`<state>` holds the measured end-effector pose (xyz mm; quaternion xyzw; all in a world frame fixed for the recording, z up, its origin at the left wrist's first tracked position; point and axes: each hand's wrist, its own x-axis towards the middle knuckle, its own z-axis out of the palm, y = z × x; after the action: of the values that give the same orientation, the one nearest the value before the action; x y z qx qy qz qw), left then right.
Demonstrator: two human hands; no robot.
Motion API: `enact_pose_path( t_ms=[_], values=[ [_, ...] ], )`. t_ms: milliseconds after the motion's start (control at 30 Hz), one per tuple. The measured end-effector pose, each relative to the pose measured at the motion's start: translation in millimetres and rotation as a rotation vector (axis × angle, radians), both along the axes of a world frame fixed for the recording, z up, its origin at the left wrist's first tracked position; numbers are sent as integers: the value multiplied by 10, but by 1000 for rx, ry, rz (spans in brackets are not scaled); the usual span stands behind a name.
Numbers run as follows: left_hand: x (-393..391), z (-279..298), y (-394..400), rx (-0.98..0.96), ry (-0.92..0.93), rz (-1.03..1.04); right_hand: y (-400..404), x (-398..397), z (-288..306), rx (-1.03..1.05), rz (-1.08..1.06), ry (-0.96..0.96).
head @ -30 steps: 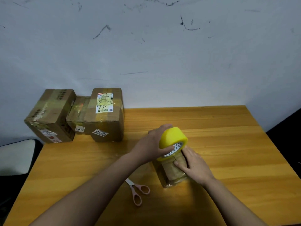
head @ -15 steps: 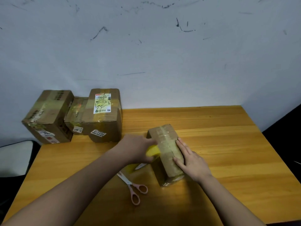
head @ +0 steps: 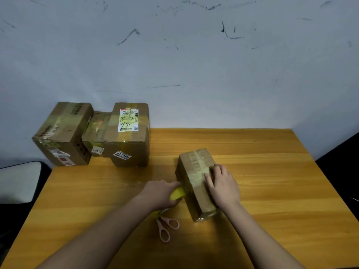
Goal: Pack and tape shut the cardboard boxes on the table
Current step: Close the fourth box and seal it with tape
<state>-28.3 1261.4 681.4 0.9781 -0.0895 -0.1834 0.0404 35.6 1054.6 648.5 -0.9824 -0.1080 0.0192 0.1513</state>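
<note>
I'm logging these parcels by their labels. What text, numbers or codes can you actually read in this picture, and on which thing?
Sticker on the front of the right-hand stacked box: looks like "81-34301", last digits unsure.
White shipping label on that box's top: print and square code too small to read.
Stickers on the left box and the middle box: blurred, unreadable.
Box under the hands: no text visible.

Matt cardboard box (head: 196, 183) under glossy, seemingly plastic tape; smooth wooden table (head: 272, 191).

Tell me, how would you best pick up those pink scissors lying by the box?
Probably by the two handle loops of the pink scissors, coming from above and from the near side. They lie flat on the table with the loops bare, while the blade end is hidden under the left hand, which holds the yellow tape roll.
</note>
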Motion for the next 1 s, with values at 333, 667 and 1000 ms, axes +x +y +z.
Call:
enact_pose_path(
  t_ms=[333, 667, 1000],
  values=[
    [109, -88, -154, -15, 47, -13, 172, 152, -72, -220, -6, 139],
    [-13, -428, -336, -701, 244, 454, 121, 476, 129, -324, 285, -44],
    [-57, -483, -375, -1011, 261, 940, 108, 16, -173, -217, 218, -44]
  ],
)
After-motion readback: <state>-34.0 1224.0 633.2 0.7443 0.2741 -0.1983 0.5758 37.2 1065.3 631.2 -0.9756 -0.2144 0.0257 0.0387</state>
